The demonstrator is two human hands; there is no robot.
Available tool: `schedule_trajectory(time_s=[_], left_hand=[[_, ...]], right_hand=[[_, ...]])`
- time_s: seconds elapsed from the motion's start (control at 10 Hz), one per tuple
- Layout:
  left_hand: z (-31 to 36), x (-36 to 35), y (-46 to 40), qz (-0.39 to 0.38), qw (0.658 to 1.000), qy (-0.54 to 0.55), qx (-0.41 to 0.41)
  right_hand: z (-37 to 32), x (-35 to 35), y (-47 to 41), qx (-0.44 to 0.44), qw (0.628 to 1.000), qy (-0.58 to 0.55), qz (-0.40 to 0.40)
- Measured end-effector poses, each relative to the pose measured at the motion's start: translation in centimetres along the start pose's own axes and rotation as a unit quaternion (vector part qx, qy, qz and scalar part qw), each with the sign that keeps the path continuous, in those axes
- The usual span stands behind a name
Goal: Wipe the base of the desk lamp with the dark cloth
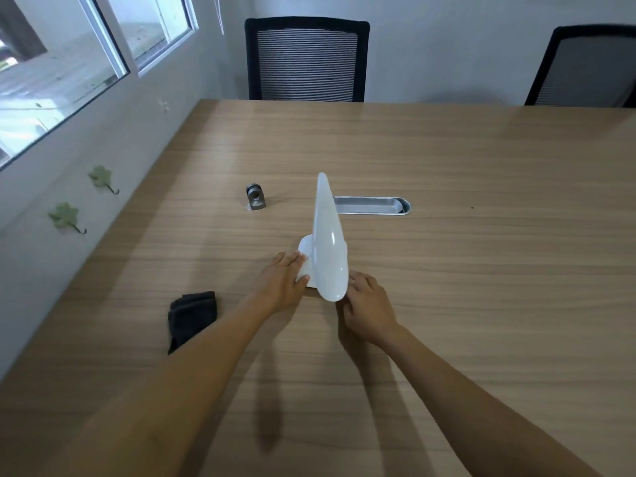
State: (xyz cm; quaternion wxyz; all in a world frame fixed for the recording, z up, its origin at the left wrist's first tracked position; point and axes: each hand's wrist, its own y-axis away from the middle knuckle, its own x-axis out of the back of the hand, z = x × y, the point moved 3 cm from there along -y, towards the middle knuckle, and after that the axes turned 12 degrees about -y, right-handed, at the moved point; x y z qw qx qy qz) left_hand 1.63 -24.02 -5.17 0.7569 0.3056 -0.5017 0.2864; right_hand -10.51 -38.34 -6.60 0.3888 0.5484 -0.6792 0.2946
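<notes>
A white desk lamp [327, 242] stands on the wooden table [447, 270], its long glossy head reaching toward me and covering most of its flat white base [305, 244]. My left hand [280, 282] lies flat against the base's left side, fingers stretched out and touching it. My right hand [366, 306] is at the base's right near side, fingers curled beside the lamp head; its contact with the base is hidden. The dark cloth [191, 316] lies folded on the table to the left of my left forearm, untouched.
A small metal fitting [255, 197] stands behind the lamp to the left. A metal cable tray [371, 205] is set into the tabletop behind the lamp. Two black mesh chairs [306, 60] stand at the far edge. The wall with leaf-shaped hooks [65, 216] runs along the left.
</notes>
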Motion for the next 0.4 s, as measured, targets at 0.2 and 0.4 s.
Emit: schedule_trajectory(time_s=[0.2,0.4], left_hand=[[0.1,-1.1,-0.1,0.018,0.995,-0.102,0.001],[-0.5,-2.0,2.2,0.061,0.995,-0.057,0.052]], right_hand=[[-0.8,0.5,0.2,0.002,0.996,-0.039,0.078],[0.6,-1.4,1.4,-0.126,0.989,-0.043,0.062]])
